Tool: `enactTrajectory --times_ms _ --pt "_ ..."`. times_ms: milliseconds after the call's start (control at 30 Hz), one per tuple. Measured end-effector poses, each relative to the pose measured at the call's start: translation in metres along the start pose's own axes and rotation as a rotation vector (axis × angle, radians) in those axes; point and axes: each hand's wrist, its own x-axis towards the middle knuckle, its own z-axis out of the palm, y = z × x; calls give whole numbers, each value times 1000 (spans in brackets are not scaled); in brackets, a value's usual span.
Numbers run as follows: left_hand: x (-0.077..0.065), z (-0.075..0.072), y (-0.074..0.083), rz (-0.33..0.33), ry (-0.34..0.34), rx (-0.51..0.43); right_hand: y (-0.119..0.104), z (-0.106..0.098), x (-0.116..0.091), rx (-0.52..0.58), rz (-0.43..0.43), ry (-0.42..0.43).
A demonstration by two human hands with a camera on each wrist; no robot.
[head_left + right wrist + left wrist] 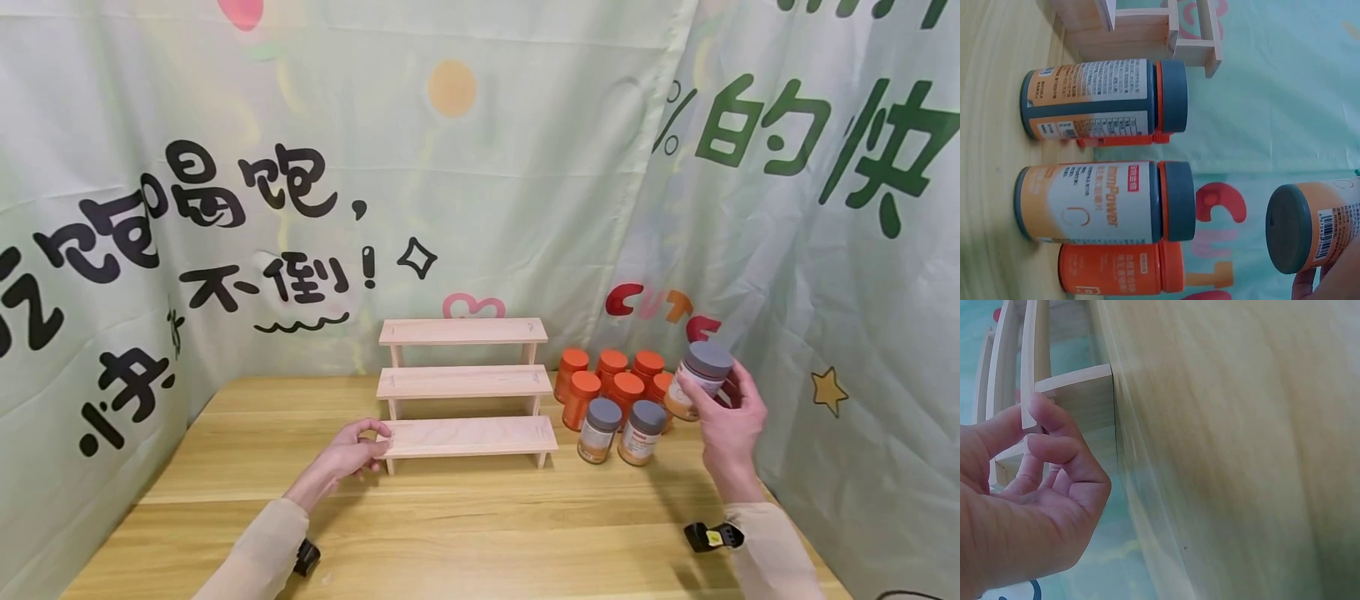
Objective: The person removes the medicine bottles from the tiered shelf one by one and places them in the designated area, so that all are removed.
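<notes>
My left hand (pixel 348 454) pinches the left end of the lowest board of a three-tier wooden display stand (pixel 465 435). In the left wrist view, thumb and fingers (pixel 1054 419) meet on the board's corner. My right hand (pixel 733 433) grips a supplement bottle (pixel 692 383) with a grey lid and a white-and-orange label. It is held up off the table, above the right side of the bottle group. The right wrist view catches its grey base (pixel 1288 228), with part of the hand at the lower right corner.
Two more grey-lidded bottles (pixel 598 433) stand upright right of the stand, before several orange bottles (pixel 582 402). All are on a wooden table (pixel 480 533). A printed cloth curtain (pixel 525 167) surrounds the back and sides.
</notes>
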Motion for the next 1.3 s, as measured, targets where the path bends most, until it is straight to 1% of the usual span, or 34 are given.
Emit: enactTrajectory --times_ms 133,400,667,733,1000,1033,1167,1300 --pt "0 -1 -2 5 1 0 3 -4 1 -32 40 10" --pt "-1 -3 -1 -2 -4 -7 11 -15 4 -105 150 36" --pt "-3 -3 1 1 -1 -2 28 -27 7 -251 219 43" --pt "-3 -3 1 0 -3 -1 32 -30 7 -311 231 30" --pt "-2 -3 0 -1 0 1 49 -38 6 -490 344 -63" --pt "-2 -3 0 1 -2 2 51 -38 6 -521 350 -76" --pt "-3 -2 0 2 -10 1 57 -39 6 -583 352 -126" --pt "-2 -1 1 2 -18 0 62 -43 5 -603 351 -156"
